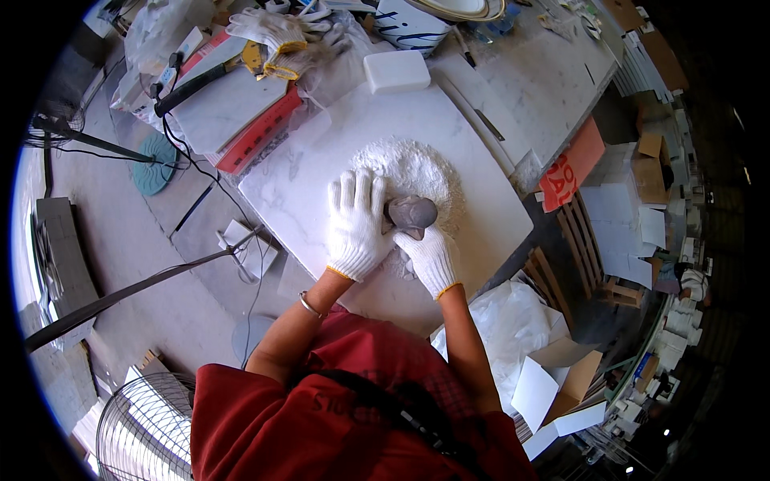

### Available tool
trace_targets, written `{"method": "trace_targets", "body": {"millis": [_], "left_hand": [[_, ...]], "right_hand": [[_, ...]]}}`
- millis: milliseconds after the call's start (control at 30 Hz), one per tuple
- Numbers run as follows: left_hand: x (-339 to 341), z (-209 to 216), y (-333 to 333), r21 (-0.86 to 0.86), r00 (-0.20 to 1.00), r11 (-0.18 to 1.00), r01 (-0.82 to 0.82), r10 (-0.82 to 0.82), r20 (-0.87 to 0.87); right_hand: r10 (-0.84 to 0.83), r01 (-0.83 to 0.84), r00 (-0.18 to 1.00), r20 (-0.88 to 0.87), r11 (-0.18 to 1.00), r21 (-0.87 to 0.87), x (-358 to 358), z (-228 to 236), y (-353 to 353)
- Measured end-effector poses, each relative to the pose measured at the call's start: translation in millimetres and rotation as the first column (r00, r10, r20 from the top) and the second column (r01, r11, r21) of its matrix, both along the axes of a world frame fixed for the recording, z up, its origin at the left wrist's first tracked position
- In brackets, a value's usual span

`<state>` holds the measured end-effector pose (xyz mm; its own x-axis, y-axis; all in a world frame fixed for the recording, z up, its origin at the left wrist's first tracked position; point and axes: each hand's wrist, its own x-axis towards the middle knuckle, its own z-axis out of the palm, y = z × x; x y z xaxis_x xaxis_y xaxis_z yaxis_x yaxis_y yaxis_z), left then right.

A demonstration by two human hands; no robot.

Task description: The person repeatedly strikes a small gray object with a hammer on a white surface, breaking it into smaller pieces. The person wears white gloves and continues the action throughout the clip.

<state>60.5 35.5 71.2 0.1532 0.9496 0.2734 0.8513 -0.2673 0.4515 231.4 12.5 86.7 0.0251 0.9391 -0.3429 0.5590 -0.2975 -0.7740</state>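
Grey rounded piece (414, 212): located between both gloved hands, at the near edge of the powder mound; smooth, domed upper side, narrower pointed portion toward the near side.
Left hand (357, 220): covered by a white knit glove with a yellow cuff edge; set just left of the piece, its right side against it.
Left fingers (361, 189): extended toward the far side, nearly straight, side by side with slight gaps; thumb partly hidden.
Right hand (429, 256): covered by a matching glove; placed at the near right side of the piece, gripping it from below.
Right fingers: curled at the underside of the piece; largely hidden, so exact contact cannot be told.
Powder mound (413, 164): white, crumbly, heaped mainly on the far side of the piece and spreading right.
Counter (489, 220): pale, marbled top; carries the mound.
White block (397, 72): rounded corners; lies at the far side, beyond the mound.
Spare gloves (269, 30): piled at the far left, white with yellow edging.
Black-handled tool (196, 88): lies at the far left, near the spare gloves.
Cardboard box (571, 377): open flaps; positioned near right, off the counter.
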Motion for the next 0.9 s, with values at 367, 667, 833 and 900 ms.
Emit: {"method": "trace_targets", "body": {"millis": [367, 667, 833, 900], "left_hand": [[2, -6, -3, 0.039, 1.0, 0.999, -0.022, 0.021, 0.019], [2, -4, -3, -0.001, 1.0, 1.0, -0.021, 0.021, 0.002], [0, -5, -2, 0.015, 1.0, 1.0, -0.003, 0.003, 0.001], [-1, -7, -4, -0.004, 1.0, 1.0, -0.007, 0.007, 0.001]], "right_hand": [[-0.304, 0.211, 0.875, -0.377, 0.94, -0.27, -7, 48, -6], [-0.317, 0.193, 0.91, -0.269, 0.895, -0.401, -18, 29, 11], [-0.304, 0.19, 0.895, -0.326, 0.922, -0.338, -8, 48, -1], [-0.279, 0.18, 0.905, -0.322, 0.936, -0.304, -9, 48, -9]]}}
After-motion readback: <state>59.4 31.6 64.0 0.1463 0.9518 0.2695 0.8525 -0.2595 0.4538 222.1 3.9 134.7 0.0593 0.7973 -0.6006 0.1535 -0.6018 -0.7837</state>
